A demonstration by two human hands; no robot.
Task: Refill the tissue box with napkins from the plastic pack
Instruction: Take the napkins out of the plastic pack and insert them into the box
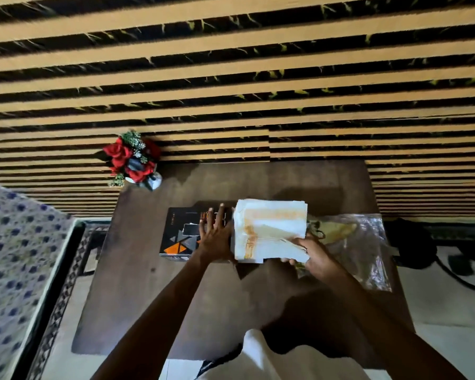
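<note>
Mid-bench, the left hand point(215, 237) lies flat and open on the box point(180, 234), apparently to steady it, while the right hand point(313, 256) has its grip closed on the napkins point(270, 229) beside it, the pack point(354, 242) lying emptied toward the bench's point(137, 283) right edge.

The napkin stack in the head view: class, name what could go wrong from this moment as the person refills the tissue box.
1. The right hand grips the napkin stack by one corner only, so the loose sheets may fan out or slide apart.
2. The left hand lies spread on top of the tissue box, probably in the way of loading.
3. The plastic pack lies at the table's right edge; a brush of the arm might sweep it off.
</note>
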